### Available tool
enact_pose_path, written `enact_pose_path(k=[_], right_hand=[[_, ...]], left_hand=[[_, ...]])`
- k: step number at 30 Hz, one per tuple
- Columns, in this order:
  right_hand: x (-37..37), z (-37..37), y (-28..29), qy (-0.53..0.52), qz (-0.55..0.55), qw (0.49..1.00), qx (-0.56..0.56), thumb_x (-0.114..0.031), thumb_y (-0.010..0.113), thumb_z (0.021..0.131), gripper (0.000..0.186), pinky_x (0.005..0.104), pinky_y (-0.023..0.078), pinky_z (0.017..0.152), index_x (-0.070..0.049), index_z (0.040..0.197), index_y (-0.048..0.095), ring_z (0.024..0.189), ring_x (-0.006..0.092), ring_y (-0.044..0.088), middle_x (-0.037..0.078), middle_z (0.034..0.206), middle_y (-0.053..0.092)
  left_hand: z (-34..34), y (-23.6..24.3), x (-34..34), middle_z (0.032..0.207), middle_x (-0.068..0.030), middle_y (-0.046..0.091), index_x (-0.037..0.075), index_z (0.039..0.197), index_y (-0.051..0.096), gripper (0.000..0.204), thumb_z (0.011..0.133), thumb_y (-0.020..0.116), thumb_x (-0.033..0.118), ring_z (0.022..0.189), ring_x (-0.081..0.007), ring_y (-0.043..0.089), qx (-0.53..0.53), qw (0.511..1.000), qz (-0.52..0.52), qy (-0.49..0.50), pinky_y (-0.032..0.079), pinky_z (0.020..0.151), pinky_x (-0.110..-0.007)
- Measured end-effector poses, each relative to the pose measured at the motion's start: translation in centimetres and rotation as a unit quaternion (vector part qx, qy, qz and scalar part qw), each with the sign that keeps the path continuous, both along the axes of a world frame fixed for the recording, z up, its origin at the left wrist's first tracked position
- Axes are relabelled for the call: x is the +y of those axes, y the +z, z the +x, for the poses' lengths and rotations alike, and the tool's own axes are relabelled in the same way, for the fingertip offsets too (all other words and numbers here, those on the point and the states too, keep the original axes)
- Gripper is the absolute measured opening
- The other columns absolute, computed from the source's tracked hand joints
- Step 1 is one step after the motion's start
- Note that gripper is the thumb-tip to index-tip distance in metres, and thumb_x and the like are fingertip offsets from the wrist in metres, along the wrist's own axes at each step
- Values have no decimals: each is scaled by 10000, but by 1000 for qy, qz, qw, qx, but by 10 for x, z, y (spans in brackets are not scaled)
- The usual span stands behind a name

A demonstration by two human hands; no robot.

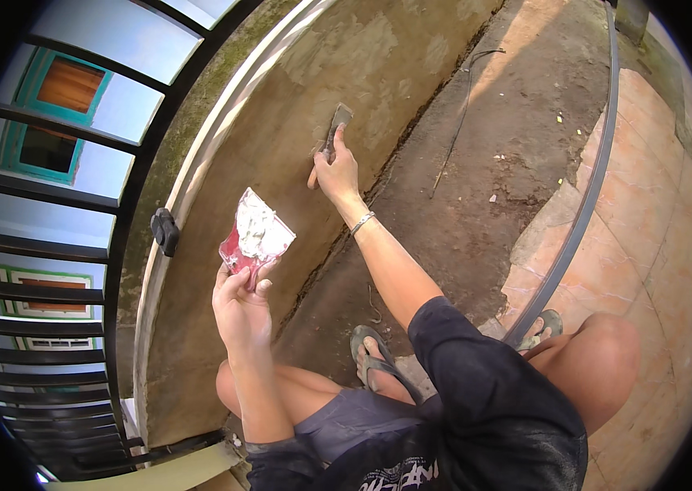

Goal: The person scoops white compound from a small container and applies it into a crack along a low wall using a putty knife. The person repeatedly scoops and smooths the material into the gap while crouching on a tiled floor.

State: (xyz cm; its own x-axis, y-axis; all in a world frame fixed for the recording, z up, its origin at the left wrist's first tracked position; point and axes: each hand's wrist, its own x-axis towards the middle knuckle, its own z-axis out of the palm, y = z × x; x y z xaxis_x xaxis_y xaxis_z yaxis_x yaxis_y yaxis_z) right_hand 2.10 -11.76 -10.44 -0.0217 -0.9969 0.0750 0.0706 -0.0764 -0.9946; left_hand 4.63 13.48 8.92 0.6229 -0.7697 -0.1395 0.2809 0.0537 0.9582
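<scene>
Person squatting beside a low rendered wall [280, 123], knees wide. Right hand [336, 173] stretched forward, fingers wrapped tight round the handle of a putty knife [334, 129]; blade pressed flat to the wall face. Thin bracelet [361, 222] on that wrist. Left hand [240, 307] held nearer the body, fingers pinched on the lower edge of a red scraper [252, 237] loaded with white filler [258, 229].

Around: black railing [60, 204] tops the wall on the left, a black latch piece [165, 231] fixed to it. Dirt strip [477, 164] runs along the wall foot, a thin stick [452, 139] lying on it. Metal gate track [591, 164] curves past, tiled paving [657, 245] beyond. Sandalled foot [375, 360] between the knees; another sandal [544, 327] is partly hidden by the right knee. The putty knife's handle is mostly covered by the hand. Buildings beyond the railing are blurred and bent by the lens.
</scene>
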Motion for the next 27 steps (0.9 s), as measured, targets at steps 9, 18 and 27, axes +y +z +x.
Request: enact_pose_path(k=[9,18,27], right_hand=[[60,4,0,89,-63,993,49,-158,597,929,841,392,511,908,173,1565,158,922,296,660,196,898,669],[27,-54,-5,-118,-14,993,19,-197,567,996,444,456,513,817,94,1328,611,904,386,650,237,962,639],[55,-67,20,71,37,996,34,-133,593,975,422,422,520,766,99,1326,626,813,343,652,222,885,618]], left_hand=[[2,-3,-7,1245,-176,697,-88,1394,502,450,948,512,-27,975,-233,740,8,1000,0,-22,587,698,-259],[0,-4,-6,1238,-174,699,-83,1375,516,430,949,510,-24,967,-230,737,5,1000,6,-10,579,690,-260],[-2,-2,-11,1250,-181,692,-86,1387,503,447,944,513,-25,984,-246,735,7,1000,5,-16,579,702,-269]])
